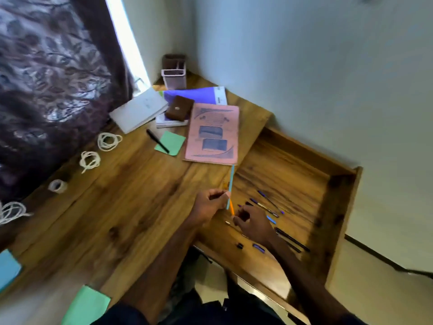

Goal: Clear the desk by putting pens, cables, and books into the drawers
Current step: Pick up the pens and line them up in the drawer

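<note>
- Your left hand (pixel 210 204) pinches two pens (pixel 231 184), blue and orange, at the wooden surface's (pixel 131 207) right edge.
- Your right hand (pixel 254 222) hangs over the open drawer (pixel 288 160); I cannot tell how its fingers are set.
- A curtain (pixel 46 90) hangs far left.

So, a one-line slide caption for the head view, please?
Left hand holds two pencils while right hand hovers among pens in the open drawer.

Patterned curtain (pixel 46 78) left; tape roll (pixel 57 186), brown case (pixel 180 110), green notepad (pixel 175 140)
</note>
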Tool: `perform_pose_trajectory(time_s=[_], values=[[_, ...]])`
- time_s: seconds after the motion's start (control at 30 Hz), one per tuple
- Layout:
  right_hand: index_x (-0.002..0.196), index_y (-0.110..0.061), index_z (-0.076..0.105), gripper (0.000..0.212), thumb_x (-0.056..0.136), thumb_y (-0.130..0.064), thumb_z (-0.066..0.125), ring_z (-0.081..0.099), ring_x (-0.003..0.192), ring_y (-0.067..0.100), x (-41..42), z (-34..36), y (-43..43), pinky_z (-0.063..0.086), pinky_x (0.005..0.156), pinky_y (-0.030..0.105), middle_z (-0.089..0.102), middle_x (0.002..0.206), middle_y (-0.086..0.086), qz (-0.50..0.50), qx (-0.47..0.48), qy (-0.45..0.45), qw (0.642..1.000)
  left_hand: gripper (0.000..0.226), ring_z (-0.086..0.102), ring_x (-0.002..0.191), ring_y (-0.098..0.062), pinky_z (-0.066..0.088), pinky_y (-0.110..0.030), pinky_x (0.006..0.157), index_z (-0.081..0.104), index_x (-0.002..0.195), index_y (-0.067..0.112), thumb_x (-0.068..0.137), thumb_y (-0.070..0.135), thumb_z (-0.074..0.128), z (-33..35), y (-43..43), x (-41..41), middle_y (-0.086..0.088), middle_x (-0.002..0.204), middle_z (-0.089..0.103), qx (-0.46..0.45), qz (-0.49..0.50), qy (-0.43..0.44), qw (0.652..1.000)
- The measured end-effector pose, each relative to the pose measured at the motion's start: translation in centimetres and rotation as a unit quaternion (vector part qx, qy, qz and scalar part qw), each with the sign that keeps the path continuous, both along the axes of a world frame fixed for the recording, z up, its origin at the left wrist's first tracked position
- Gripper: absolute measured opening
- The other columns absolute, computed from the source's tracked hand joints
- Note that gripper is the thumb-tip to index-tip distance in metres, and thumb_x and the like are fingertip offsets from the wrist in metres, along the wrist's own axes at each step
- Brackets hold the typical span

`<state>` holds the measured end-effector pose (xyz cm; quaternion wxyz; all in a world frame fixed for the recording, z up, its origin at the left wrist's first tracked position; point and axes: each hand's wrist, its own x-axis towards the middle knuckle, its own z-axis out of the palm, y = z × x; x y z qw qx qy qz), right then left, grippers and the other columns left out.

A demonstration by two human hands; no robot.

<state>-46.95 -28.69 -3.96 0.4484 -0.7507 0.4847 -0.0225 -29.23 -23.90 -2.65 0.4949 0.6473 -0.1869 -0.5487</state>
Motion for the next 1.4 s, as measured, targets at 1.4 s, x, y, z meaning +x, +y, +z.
perform_pose_trajectory(time_s=[1.4], values=[[0.106,-0.015,0.070,0.015,0.092,-0.013,0.064,0.066,0.101,0.028,-20.5,-9.7,-6.8,0.052,0.079,0.033,0.069,0.107,0.008,-0.067,-0.046,0.241,0.967,0.018,0.074,0.090,-0.020,0.062,-0.044,0.082,0.071,0.108,0.010,0.094,0.021,0.067,-4.0,-2.6,-16.2,-0.007,0.096,0.074,0.156,-0.140,-0.109,0.972]])
